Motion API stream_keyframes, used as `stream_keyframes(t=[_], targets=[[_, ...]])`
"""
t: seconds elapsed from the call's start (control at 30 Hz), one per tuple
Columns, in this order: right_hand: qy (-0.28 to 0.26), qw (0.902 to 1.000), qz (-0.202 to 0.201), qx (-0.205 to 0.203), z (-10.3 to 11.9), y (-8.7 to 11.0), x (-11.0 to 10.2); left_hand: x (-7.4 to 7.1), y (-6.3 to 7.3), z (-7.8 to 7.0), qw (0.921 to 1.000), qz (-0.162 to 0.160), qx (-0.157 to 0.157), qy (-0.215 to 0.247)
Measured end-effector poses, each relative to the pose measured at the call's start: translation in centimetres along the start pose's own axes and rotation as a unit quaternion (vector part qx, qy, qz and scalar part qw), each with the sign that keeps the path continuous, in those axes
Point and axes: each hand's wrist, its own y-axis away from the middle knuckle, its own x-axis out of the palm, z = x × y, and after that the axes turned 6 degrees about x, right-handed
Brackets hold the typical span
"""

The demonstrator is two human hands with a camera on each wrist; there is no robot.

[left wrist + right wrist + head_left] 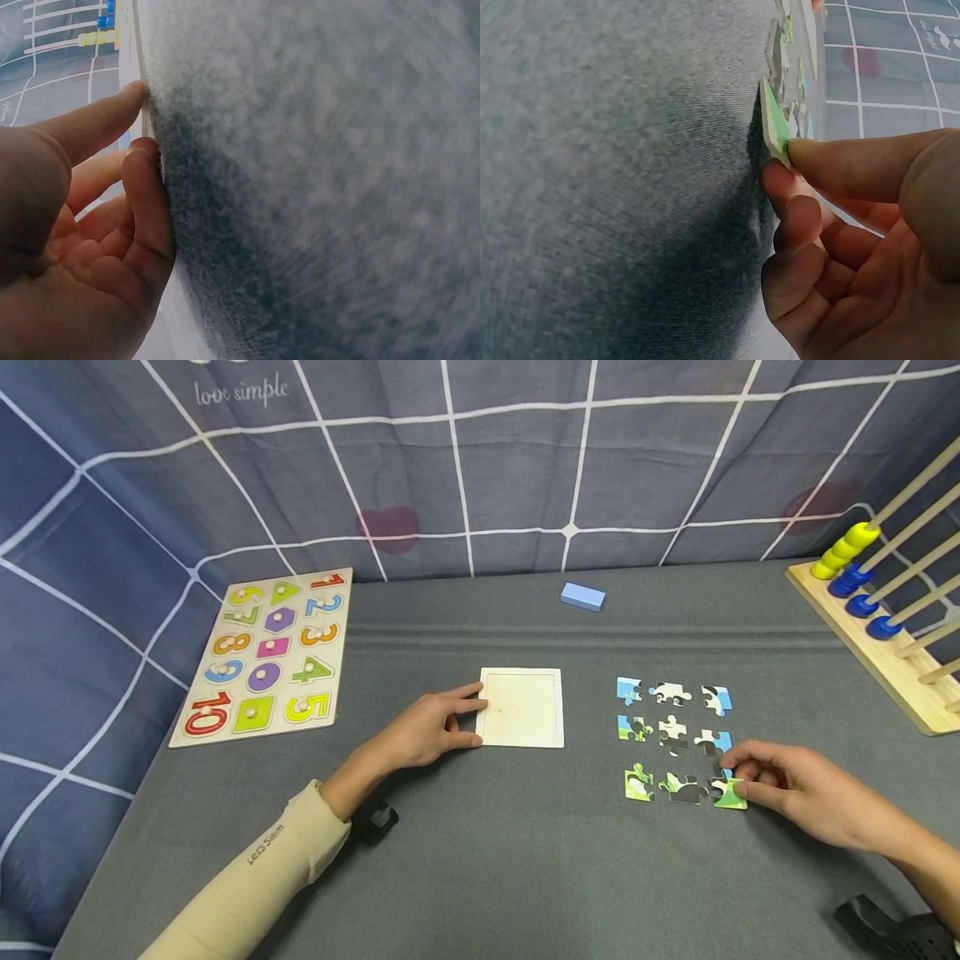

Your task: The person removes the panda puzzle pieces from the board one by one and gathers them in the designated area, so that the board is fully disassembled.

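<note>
My left hand (429, 727) touches the left edge of a square, pale wooden puzzle tray (521, 708) with a raised rim. Its thumb and fingers lie spread along that edge; in the left wrist view the thumb (105, 124) reaches the tray's side. To the right, several jigsaw pieces with a black-and-white panda picture lie apart in rows, among them a middle piece (672, 729). My right hand (802, 789) pinches the green lower-right corner puzzle piece (727, 794) between thumb and finger. In the right wrist view this piece (774, 124) is tilted, one edge near the cloth.
A number-and-shape peg board (257, 652) lies at the left. Near the back stands a blue block (582, 597). An abacus-like bead rack (885, 635) with upright rods occupies the right edge. Grey cloth covers the table, and a checked curtain (510, 468) hangs behind.
</note>
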Motion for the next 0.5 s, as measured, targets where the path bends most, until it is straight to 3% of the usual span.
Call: stream_keyframes(t=[0.23, 0.5], targets=[[0.044, 0.9987, -0.026, 0.009, -0.07, 0.1, 0.12, -0.07, -0.01, -0.08, 1.0, 0.0, 0.0, 0.001], [0.04, 0.9982, -0.042, -0.014, -0.27, 0.18, 0.41, -0.02, -0.01, -0.11, 1.0, 0.0, 0.0, -0.002]])
